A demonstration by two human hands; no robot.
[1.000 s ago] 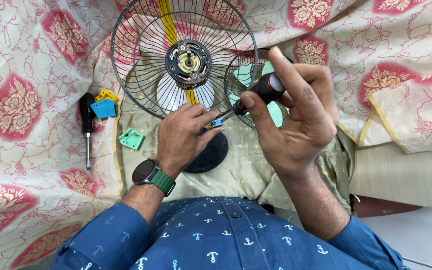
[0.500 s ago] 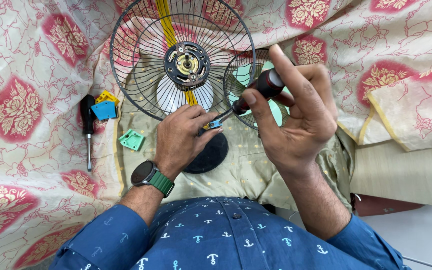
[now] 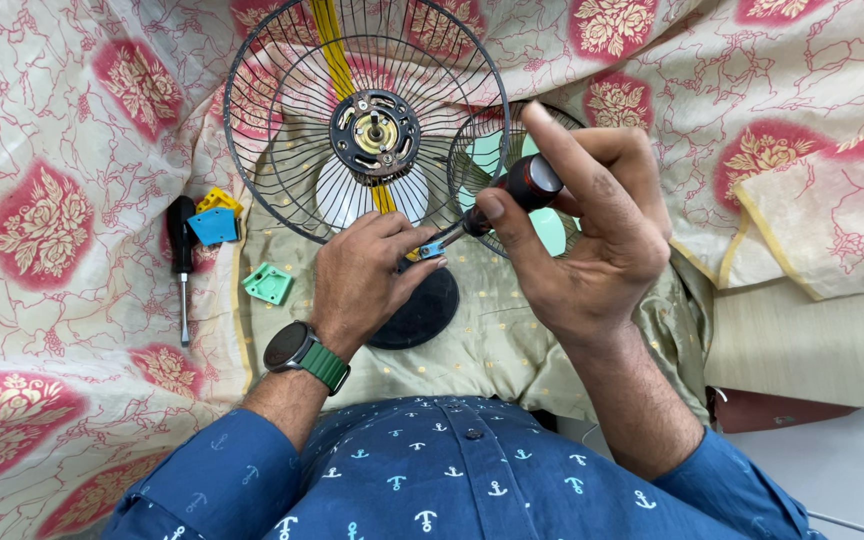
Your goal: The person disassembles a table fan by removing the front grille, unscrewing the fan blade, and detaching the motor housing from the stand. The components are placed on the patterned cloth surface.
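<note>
Small blue plastic clip (image 3: 433,247), just below centre, is pinched in the closed left hand (image 3: 364,275) at the black wire fan guard (image 3: 367,120). A black-and-red-handled screwdriver (image 3: 500,202), gripped by the right hand (image 3: 582,235) at 3 o'clock, has been rolled slightly since a second ago, suggesting turning. No containers are seen; green bracket (image 3: 267,283) lies at 9 o'clock.

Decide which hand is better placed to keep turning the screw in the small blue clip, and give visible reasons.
Right. The right hand grips the screwdriver, tip at the blue clip; the left hand is pinching that clip.
</note>
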